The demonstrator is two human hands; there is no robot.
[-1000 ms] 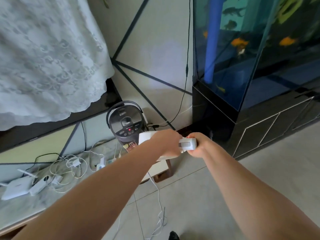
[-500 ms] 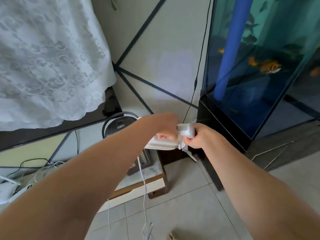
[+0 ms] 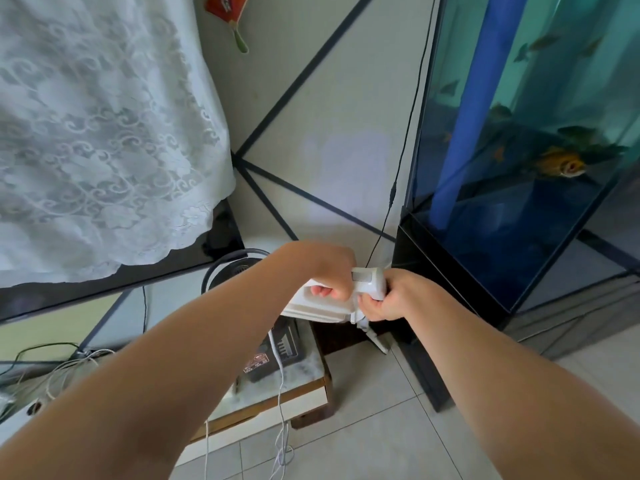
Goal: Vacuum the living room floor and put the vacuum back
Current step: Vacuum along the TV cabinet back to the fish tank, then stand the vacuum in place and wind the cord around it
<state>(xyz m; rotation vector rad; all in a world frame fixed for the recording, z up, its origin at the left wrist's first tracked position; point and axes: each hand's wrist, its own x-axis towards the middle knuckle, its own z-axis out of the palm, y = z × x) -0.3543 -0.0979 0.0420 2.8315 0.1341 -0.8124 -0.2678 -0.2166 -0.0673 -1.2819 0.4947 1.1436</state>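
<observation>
Far left of the hands, a white lace curtain (image 3: 97, 133) hangs over a dark ledge, and below it a tangle of white cables (image 3: 65, 368) lies on a low desk (image 3: 301, 393) with a pale stone top. Up and left of the hands, a red paper fan (image 3: 227, 10) hangs on the wall. Just under the left forearm sits a dark electric kettle-pot (image 3: 277, 344) with a carrying handle; a red label on its front shows, but the writing is too small to read. A white cord (image 3: 282, 403) drops from beneath the hands over the desk edge to the tiled floor (image 3: 381, 445).

The left hand (image 3: 322, 268) is closed over the top of the white handheld vacuum (image 3: 346, 299), fingers curled under its body. The right hand (image 3: 391, 296) is clamped on the vacuum's rear grip, touching the left-hand side of the unit. The vacuum is held in the air above the desk's right end, its narrow nozzle (image 3: 375, 337) angling down toward the floor.

Right of the hands, a black cable (image 3: 412, 116) runs down the wall beside a tall fish tank (image 3: 519, 168) on a black cabinet, with a blue tube (image 3: 474, 109) and an orange fish (image 3: 561, 164) inside.
</observation>
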